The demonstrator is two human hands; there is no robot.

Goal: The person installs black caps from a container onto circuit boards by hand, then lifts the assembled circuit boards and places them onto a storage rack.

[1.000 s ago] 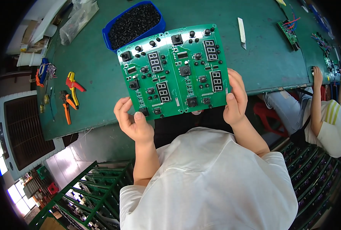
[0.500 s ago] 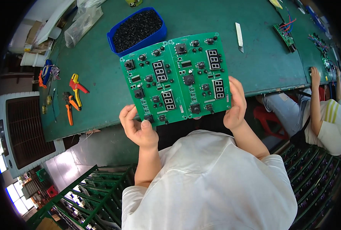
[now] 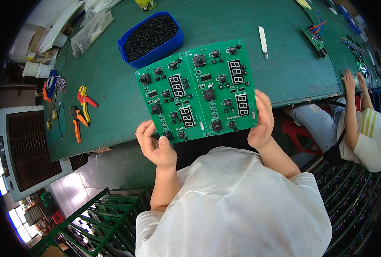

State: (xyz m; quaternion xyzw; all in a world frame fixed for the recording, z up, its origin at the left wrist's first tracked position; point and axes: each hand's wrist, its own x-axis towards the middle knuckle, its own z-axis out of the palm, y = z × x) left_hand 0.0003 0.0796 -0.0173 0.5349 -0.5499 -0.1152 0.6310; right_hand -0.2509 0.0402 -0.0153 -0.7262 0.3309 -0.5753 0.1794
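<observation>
A green circuit board panel (image 3: 192, 112), made of two joined halves, is held up in front of me with its component side showing. It carries black push buttons, several three-digit displays and small dark parts. My left hand (image 3: 157, 145) grips its lower left corner, thumb in front and the other fingers partly hidden at the edge. At the lower right edge my right hand (image 3: 261, 122) holds the panel, its fingertips partly behind it. Just beyond the panel's top left stands a blue tray (image 3: 156, 52) filled with small black parts (image 3: 151, 36).
On the green table (image 3: 113, 77) lie orange-handled pliers (image 3: 77, 122), a red-and-yellow hand tool (image 3: 86, 100), a utility knife (image 3: 263, 42) and a wired board (image 3: 314, 40). Another person (image 3: 366, 132) sits at right. Green racks (image 3: 109, 214) flank me; an air cooler (image 3: 30, 145) is at left.
The panel is tilted slightly differently, and its top edge sits a little lower. Both hands keep their hold. The other person's hands have moved closer together.
</observation>
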